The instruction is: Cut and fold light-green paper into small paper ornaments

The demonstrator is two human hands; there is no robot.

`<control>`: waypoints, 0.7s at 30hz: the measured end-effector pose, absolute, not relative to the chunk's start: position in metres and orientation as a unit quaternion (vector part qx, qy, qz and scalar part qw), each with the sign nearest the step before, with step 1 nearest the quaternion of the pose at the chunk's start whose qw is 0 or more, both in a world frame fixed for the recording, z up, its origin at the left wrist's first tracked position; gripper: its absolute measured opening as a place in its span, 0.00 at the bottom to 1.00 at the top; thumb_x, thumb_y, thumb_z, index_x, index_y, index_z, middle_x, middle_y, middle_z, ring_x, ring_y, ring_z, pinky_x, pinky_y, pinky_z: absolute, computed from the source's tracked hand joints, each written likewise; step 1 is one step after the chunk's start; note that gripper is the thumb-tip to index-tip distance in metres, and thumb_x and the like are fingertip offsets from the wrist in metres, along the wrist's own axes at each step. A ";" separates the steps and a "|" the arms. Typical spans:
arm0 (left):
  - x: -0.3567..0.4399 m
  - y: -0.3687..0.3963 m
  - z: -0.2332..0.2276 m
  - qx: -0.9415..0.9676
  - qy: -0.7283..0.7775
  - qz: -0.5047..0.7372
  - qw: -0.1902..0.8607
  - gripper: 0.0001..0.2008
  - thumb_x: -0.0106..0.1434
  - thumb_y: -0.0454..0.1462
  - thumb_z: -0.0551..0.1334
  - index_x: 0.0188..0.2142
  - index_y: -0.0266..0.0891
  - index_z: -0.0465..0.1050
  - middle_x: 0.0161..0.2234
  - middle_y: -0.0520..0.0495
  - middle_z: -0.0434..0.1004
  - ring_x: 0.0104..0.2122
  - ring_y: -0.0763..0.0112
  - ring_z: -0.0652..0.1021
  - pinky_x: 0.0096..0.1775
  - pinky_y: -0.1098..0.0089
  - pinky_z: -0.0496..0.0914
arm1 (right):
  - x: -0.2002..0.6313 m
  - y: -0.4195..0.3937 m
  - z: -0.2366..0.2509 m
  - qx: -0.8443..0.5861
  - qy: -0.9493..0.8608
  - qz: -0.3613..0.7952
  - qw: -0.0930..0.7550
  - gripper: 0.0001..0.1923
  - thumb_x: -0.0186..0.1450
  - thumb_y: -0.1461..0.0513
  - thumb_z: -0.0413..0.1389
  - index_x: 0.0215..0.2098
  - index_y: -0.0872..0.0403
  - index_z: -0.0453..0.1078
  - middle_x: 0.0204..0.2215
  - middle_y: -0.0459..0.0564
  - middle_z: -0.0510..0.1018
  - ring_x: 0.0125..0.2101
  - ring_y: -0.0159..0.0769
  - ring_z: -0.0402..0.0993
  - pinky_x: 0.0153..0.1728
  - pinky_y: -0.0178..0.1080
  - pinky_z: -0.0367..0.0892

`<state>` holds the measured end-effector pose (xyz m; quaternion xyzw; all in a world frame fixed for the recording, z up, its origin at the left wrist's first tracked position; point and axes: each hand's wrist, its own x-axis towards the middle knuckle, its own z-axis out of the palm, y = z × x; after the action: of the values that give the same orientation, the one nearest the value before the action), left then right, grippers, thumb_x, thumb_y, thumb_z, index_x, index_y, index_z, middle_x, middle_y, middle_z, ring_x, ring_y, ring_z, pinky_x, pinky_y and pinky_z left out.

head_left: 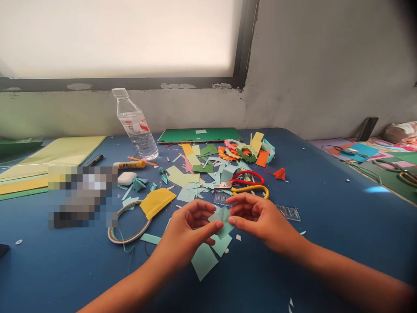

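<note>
Your left hand and right hand each pinch one small teal paper piece above the counter's near edge, scissors just beyond, toward its far edge.

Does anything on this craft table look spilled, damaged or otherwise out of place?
Nothing is spilled or broken. Paper offcuts lie strewn over the blue table, and the water bottle looks tilted, possibly lens distortion. Both hands pinch a small green paper piece.
</note>
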<state>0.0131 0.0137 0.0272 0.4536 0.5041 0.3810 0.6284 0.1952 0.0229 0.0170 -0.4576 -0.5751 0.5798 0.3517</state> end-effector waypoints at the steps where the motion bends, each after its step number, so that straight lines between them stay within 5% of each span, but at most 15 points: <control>1: 0.013 0.013 0.027 0.467 0.505 0.372 0.623 0.12 0.48 0.37 0.70 0.32 0.37 0.72 0.24 0.54 0.73 0.25 0.74 0.73 0.24 0.76 0.72 | 0.195 0.022 0.017 -0.455 -0.602 0.546 0.363 0.11 0.58 0.62 0.61 0.40 0.52 0.72 0.31 0.45 0.78 0.32 0.32 0.75 0.32 0.32 0.71; 5: 0.013 0.013 0.029 0.469 0.502 0.346 0.639 0.05 0.52 0.35 0.67 0.29 0.35 0.74 0.24 0.51 0.74 0.27 0.74 0.74 0.26 0.76 0.72 | 0.198 0.019 0.016 -0.366 -0.752 0.370 0.404 0.08 0.60 0.69 0.55 0.34 0.53 0.73 0.30 0.48 0.79 0.32 0.34 0.75 0.34 0.34 0.71; 11: 0.012 0.014 0.032 0.371 0.476 0.336 0.723 0.08 0.55 0.38 0.66 0.30 0.35 0.73 0.25 0.52 0.72 0.27 0.74 0.75 0.27 0.76 0.71 | 0.205 0.023 0.013 -0.236 -0.862 0.153 0.423 0.09 0.64 0.70 0.53 0.39 0.54 0.72 0.33 0.52 0.78 0.34 0.34 0.75 0.36 0.33 0.71; 21: 0.009 0.016 0.028 0.378 0.470 0.326 0.728 0.11 0.47 0.37 0.72 0.27 0.37 0.74 0.25 0.54 0.74 0.27 0.76 0.73 0.29 0.75 0.69 | 0.208 0.027 0.008 -0.201 -0.883 0.133 0.402 0.09 0.63 0.71 0.53 0.38 0.55 0.71 0.34 0.53 0.77 0.36 0.34 0.73 0.38 0.34 0.69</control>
<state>0.0093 0.0163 0.0278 0.3785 0.4700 0.3256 0.7279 0.2083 0.0266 0.0075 -0.2006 -0.8833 0.1335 0.4022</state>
